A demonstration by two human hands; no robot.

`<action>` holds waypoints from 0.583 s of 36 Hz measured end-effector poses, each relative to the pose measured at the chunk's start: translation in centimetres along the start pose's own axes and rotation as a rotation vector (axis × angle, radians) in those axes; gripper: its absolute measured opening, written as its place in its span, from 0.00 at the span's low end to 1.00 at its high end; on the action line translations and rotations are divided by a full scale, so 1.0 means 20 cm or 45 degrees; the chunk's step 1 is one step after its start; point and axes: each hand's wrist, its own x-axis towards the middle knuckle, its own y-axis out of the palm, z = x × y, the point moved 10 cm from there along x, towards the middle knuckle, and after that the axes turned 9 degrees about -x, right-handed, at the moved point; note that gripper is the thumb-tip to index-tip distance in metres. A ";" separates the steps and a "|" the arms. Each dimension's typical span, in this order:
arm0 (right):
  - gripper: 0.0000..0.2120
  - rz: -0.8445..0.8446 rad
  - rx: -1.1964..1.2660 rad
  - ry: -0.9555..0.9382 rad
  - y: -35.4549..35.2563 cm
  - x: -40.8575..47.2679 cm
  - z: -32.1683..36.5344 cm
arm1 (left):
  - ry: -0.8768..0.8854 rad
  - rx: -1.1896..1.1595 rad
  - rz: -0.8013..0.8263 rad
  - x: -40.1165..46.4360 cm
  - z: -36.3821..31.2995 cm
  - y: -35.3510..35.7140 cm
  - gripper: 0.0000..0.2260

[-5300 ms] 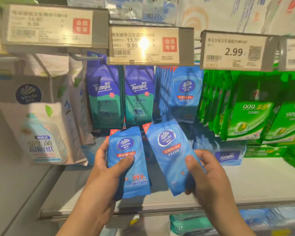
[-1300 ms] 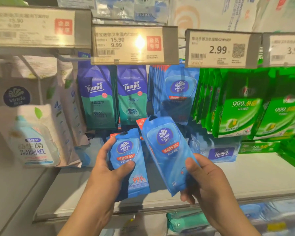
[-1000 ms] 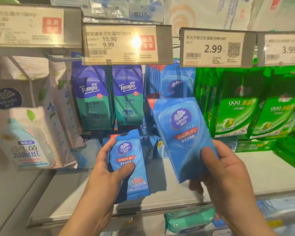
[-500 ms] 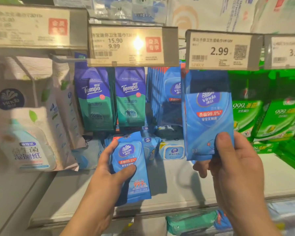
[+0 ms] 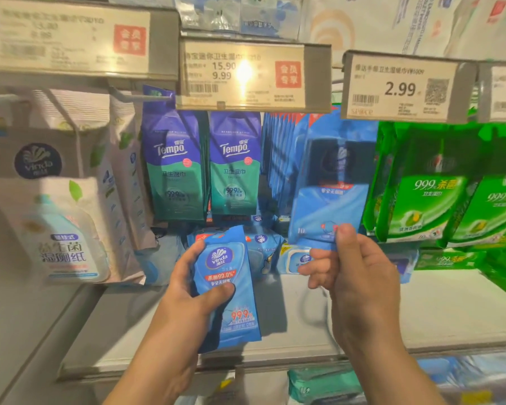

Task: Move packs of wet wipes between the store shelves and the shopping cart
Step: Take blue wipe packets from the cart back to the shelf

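head view: the right hand (image 5: 360,276) had lifted its blue vinda pack (image 5: 324,217) from low beside the other pack up against the hanging row of blue packs (image 5: 278,159) under the 2.99 price tag (image 5: 399,87), and now pinched only its bottom edge between thumb and fingers. the pack's top looked dark and blurred, so whether its hole had caught the peg could not be told. the left hand (image 5: 193,290) had stayed where it was, low in front of the shelf (image 5: 450,311), thumb across the front of the second blue pack (image 5: 231,287) and fingers curled behind it, the pack upright and tilted a little. purple tempo packs (image 5: 205,165) hung just left of the blue row, green packs (image 5: 433,188) just right. no shopping cart was in sight. judging by this, one pack was going back on the shelf display, nearly hung, and the one in the left hand was probably to follow once the right hand let go.
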 end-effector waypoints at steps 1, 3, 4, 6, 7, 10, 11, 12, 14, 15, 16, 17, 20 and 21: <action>0.12 -0.011 0.003 0.015 0.01 0.01 -0.01 | 0.002 -0.003 -0.001 0.00 0.00 0.00 0.31; 0.12 -0.030 0.007 0.046 0.03 0.04 -0.02 | 0.005 -0.010 -0.002 0.00 0.00 -0.01 0.31; 0.12 -0.038 0.006 0.060 0.04 0.06 -0.02 | 0.007 -0.010 -0.002 0.00 0.00 -0.01 0.31; 0.11 -0.042 0.000 0.076 0.06 0.08 -0.03 | 0.010 -0.005 -0.005 0.00 0.00 -0.01 0.31; 0.11 -0.041 -0.004 0.079 0.06 0.09 -0.03 | 0.011 -0.006 -0.004 -0.01 -0.01 -0.02 0.31; 0.12 -0.038 -0.007 0.091 0.07 0.10 -0.04 | 0.020 -0.001 0.002 -0.01 -0.01 -0.03 0.32; 0.13 -0.038 -0.010 0.097 0.07 0.11 -0.05 | 0.026 0.006 0.004 -0.01 -0.02 -0.03 0.32; 0.13 -0.040 -0.015 0.103 0.07 0.11 -0.05 | 0.032 0.011 0.007 -0.01 -0.02 -0.03 0.32; 0.14 -0.040 -0.030 0.113 0.06 0.11 -0.07 | 0.043 0.013 0.010 -0.01 -0.03 -0.03 0.32; 0.15 -0.037 -0.032 0.117 0.06 0.10 -0.08 | 0.047 0.014 0.010 -0.01 -0.03 -0.03 0.32; 0.15 -0.033 -0.029 0.125 0.06 0.10 -0.10 | 0.051 0.015 0.012 -0.01 -0.04 -0.03 0.32; 0.15 -0.029 -0.027 0.135 0.05 0.10 -0.11 | 0.052 0.014 0.016 -0.01 -0.04 -0.02 0.32; 0.14 -0.001 -0.025 0.196 0.04 0.08 -0.17 | 0.050 0.004 0.031 -0.01 -0.04 -0.01 0.32; 0.13 0.015 -0.017 0.230 0.03 0.07 -0.20 | 0.053 -0.002 0.034 -0.01 -0.05 0.00 0.31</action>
